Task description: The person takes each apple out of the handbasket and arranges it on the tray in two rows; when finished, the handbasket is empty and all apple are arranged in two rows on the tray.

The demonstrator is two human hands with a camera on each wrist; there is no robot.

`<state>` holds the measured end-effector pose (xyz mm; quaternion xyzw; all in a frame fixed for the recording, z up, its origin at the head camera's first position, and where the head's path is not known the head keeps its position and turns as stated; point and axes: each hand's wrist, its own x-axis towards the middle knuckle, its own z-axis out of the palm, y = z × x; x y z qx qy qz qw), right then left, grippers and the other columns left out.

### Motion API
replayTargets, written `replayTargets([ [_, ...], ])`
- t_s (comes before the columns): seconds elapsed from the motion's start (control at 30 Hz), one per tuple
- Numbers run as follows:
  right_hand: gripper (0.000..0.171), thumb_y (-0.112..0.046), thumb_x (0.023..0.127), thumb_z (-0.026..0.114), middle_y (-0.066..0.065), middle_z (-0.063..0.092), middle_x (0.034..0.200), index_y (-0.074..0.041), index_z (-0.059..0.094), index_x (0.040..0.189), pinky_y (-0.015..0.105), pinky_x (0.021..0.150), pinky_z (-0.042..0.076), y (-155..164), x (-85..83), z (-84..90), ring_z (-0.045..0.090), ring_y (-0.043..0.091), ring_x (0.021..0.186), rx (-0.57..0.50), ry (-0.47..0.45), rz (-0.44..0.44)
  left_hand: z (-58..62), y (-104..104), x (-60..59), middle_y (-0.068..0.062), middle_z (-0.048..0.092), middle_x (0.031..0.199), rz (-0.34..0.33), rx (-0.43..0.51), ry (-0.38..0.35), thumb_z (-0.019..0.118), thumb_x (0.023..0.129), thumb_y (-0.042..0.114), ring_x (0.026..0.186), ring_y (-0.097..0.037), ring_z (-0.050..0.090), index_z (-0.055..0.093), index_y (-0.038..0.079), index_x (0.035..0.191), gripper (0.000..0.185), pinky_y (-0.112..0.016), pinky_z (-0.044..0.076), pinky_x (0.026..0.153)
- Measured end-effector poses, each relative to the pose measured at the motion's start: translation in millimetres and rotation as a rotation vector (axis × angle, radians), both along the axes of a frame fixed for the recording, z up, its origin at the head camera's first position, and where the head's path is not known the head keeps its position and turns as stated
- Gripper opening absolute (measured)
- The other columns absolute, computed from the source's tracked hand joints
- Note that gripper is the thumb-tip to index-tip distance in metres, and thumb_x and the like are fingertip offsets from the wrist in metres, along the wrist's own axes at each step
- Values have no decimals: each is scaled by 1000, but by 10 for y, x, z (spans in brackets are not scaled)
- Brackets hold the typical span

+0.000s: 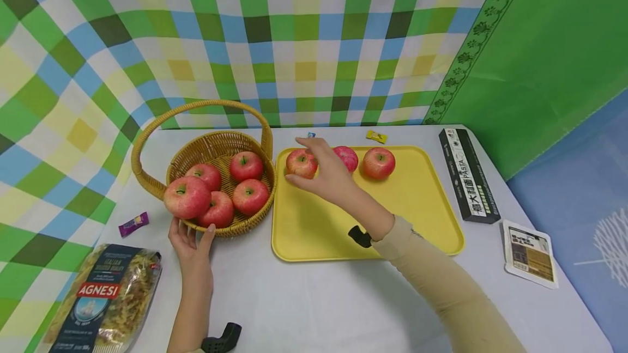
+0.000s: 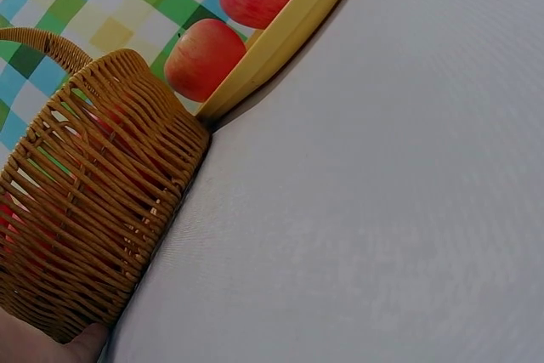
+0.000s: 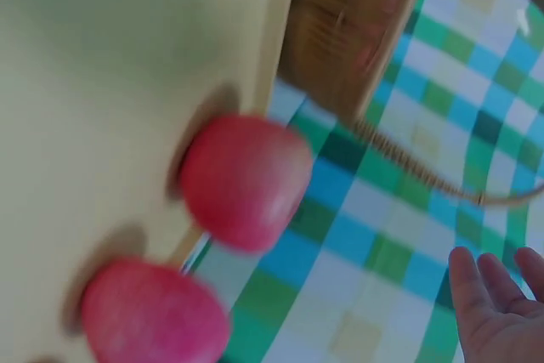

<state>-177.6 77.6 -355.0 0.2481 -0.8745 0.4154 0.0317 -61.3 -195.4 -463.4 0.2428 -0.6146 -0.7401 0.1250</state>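
Note:
A wicker basket (image 1: 221, 140) with a tall handle stands on the left, several red apples (image 1: 250, 197) in it. One larger-looking apple (image 1: 186, 197) sits high at its front left rim. My left hand (image 1: 192, 249) touches the basket's lower front, fingers and thumb spread against the weave; its thumb (image 2: 85, 344) shows low in the left wrist view. Over the yellow tray (image 1: 319, 233), my right hand (image 1: 331, 173) is held with thumb and fingers apart, holding nothing. Near its fingers lies an apple (image 1: 300, 164); a pinker apple (image 1: 346, 158) and another apple (image 1: 379, 163) lie along the tray's back.
A purple wrapped sweet (image 1: 133, 224) and an Agnesi pasta bag (image 1: 103, 298) lie at left. Behind the tray is a yellow wrapped sweet (image 1: 376, 136). On the right are a black pasta box (image 1: 468, 176) and a white packet (image 1: 529, 253). Checked cloth (image 1: 304, 42) hangs behind.

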Motion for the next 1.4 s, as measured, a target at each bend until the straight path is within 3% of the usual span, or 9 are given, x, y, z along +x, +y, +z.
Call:
replayTargets([
  [0.2,79,-43,80,76,4,43,142,-15,40,145,37,98,47,-430,64,-14,48,21,120,36,-36,80,0,-6,12,6,2,160,5,-6,8,65,93,19,146,-15,3,6,36,150,84,-29,20,115],
  [0.47,76,-42,81,75,4,46,140,-12,43,143,28,98,45,-957,117,-81,47,16,122,34,4,179,3,-7,12,5,3,160,10,-6,12,66,93,18,146,-16,4,6,35,151,85,-30,21,114],
  [0.63,80,-47,80,74,3,48,138,-10,42,143,23,98,43,-1286,118,-165,46,14,121,87,25,229,11,-7,9,5,3,160,6,-9,17,66,93,18,146,-16,3,6,35,151,85,-32,21,115],
  [0.83,79,-48,80,74,-2,51,135,-15,42,144,19,96,42,-1581,102,-276,45,9,121,76,-39,276,0,7,4,6,3,160,4,-8,26,67,92,18,146,-16,3,7,35,150,85,-34,20,115],
  [1.0,77,-51,79,73,-4,49,132,-17,42,141,16,90,45,-1729,125,-305,45,3,115,91,-68,259,3,-2,1,5,3,160,2,3,37,67,92,18,146,-16,4,8,35,150,84,-34,21,115],
  [1.2,73,-50,78,74,-8,49,125,-17,44,136,11,86,43,-1818,145,-310,45,1,111,104,-38,256,6,-5,5,6,5,160,-2,12,42,66,93,16,146,-16,5,9,35,150,83,-33,23,115],
  [1.4,78,-52,79,70,-8,42,137,-17,39,142,14,94,41,-1877,169,-327,46,1,115,160,-59,234,-2,-2,8,6,3,160,-13,14,46,63,94,11,146,-16,2,8,34,150,83,-35,20,116],
])
